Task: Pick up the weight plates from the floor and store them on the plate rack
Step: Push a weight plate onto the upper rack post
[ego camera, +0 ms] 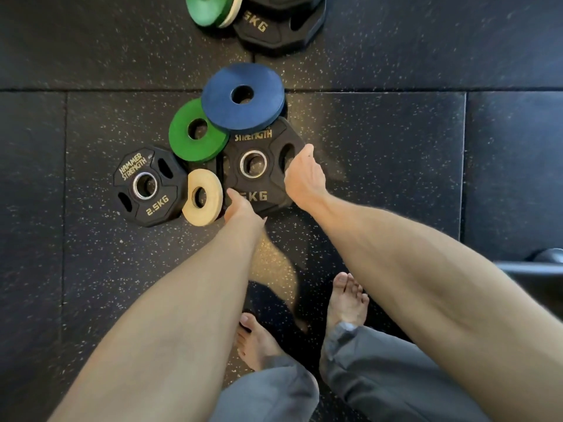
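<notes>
- Your right hand [301, 175] sits at the right rim of the black 5 kg plate [268, 181], beside its grip slot. The fingers are hidden, so the grip cannot be told.
- Your left hand [240, 208] meets the lower-left rim, thumb on top. Grip likewise cannot be told.
- The plate lies flat on the floor [380, 147].
- The blue plate [243, 117] overlaps its top edge and the green plate [182, 141] its upper-left edge. The cream plate [210, 184] is just beside its left rim.
- Open floor lies to the right.
</notes>
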